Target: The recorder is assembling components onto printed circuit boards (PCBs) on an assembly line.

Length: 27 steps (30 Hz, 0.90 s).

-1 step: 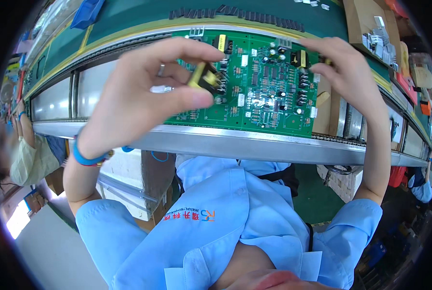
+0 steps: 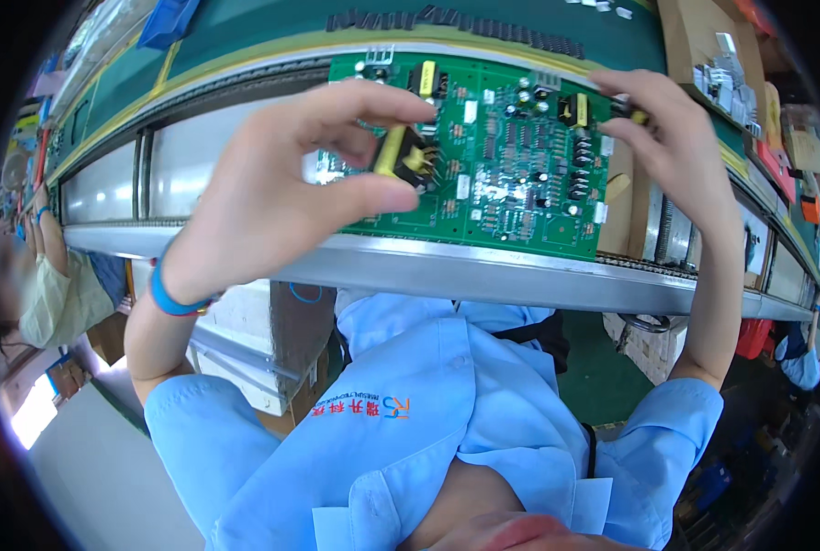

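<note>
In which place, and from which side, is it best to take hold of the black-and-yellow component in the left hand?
Probably by the block-shaped body of the black-and-yellow component, on opposite faces, coming from the person's left, where the left hand is. Its thin metal pins point rightward, so a grip from behind should leave them free.

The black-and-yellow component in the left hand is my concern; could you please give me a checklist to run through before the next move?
1. Black-and-yellow component held in the left hand: ok.
2. Component raised over the circuit board: ok.
3. Component's pins all straight: cannot tell, too small.
4. Right hand free: not ok, it holds a dark-and-yellow part, mostly hidden.
5. Circuit board lying along the metal rail: ok.
</note>
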Each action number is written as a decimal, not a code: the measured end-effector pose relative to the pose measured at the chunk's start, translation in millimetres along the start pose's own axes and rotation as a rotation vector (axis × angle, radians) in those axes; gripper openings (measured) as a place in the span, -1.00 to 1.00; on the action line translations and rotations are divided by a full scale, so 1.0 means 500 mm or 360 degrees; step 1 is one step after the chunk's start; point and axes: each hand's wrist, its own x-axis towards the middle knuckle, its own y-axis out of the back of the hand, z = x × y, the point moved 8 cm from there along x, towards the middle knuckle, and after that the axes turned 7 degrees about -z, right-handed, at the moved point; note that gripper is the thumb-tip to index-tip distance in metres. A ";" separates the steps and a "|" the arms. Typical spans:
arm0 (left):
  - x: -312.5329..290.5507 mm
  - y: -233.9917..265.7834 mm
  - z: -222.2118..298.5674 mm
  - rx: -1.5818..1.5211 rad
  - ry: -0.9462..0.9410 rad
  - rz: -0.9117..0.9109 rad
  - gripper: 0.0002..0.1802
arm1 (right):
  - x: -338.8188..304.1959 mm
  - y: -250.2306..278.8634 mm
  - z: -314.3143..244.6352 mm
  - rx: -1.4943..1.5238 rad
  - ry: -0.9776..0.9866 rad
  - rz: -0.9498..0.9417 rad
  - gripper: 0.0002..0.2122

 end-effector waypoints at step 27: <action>-0.037 -0.124 -0.007 0.1279 -0.0312 0.0193 -0.49 | -0.164 -0.109 -0.056 0.1640 -0.0451 -0.0077 -0.60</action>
